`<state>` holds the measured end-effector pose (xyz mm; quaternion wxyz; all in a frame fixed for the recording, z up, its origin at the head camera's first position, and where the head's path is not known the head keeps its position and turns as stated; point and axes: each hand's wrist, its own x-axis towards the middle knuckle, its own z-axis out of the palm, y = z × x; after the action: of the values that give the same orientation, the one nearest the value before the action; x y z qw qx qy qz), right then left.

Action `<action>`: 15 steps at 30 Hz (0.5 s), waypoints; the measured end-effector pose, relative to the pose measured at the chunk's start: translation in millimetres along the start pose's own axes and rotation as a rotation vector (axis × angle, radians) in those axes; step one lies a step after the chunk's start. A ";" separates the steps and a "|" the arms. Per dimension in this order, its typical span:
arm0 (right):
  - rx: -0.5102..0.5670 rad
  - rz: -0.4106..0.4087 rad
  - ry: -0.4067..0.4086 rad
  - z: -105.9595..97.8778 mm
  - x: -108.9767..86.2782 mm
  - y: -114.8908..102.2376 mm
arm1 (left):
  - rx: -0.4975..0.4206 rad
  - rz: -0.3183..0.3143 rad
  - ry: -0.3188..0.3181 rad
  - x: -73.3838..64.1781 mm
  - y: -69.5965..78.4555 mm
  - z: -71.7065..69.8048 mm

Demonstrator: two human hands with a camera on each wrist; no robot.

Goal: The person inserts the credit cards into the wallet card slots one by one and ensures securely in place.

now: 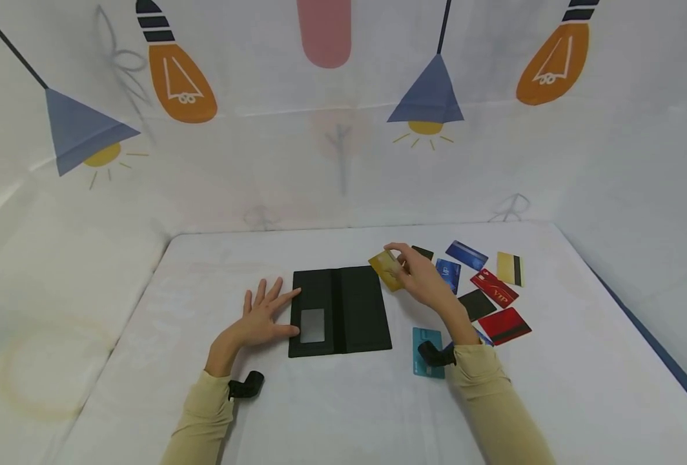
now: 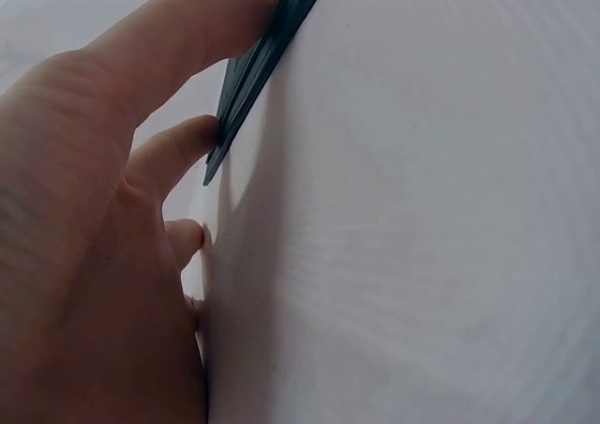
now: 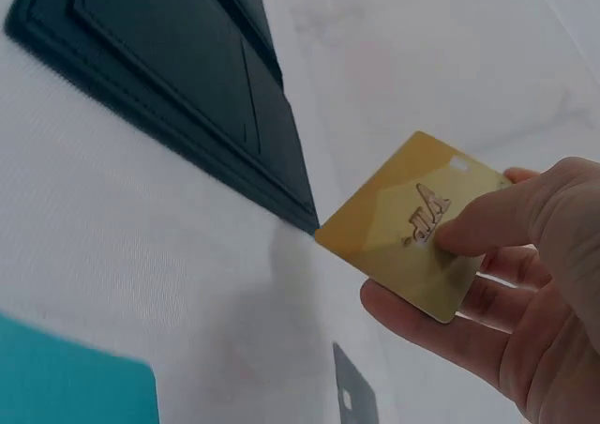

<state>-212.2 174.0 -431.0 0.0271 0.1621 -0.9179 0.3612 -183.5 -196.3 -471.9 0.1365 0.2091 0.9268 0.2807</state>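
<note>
A dark card wallet (image 1: pixel 362 310) lies unfolded on the white table, with a clear window (image 1: pixel 312 325) in its left half. My left hand (image 1: pixel 262 321) is spread at its left edge, thumb and index fingertip touching the cover; the left wrist view shows those fingertips on the wallet's edge (image 2: pixel 246 91). My right hand (image 1: pixel 423 276) pinches a gold card (image 3: pixel 405 219) marked VIP between thumb and fingers. That card is tilted beside the wallet's upper right corner, and in the right wrist view one corner of it overlaps the wallet's tip (image 3: pixel 305 213).
Right of the wallet lie several loose cards: blue (image 1: pixel 467 255), gold with a dark stripe (image 1: pixel 509 268), red (image 1: pixel 494 288), dark (image 1: pixel 476 305) and red with a stripe (image 1: pixel 505 326). A teal card (image 1: pixel 428 342) sits under the right wrist. A white backdrop (image 1: pixel 297 168) rises behind the table.
</note>
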 end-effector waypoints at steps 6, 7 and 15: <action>0.037 0.032 -0.012 13.1 17.8 -8.1 | 0.002 -0.017 0.002 -0.6 -1.6 -0.4; 0.046 0.036 -0.012 15.2 20.5 -9.5 | 0.000 -0.017 0.004 -0.6 -1.9 -0.5; 0.119 0.006 -0.014 31.1 34.6 -19.5 | -0.008 -0.004 0.004 1.6 -0.4 0.8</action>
<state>-236.7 130.1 -435.4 0.0099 0.1634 -0.8953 0.4142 -184.6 -195.5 -473.0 0.1363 0.2062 0.9263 0.2845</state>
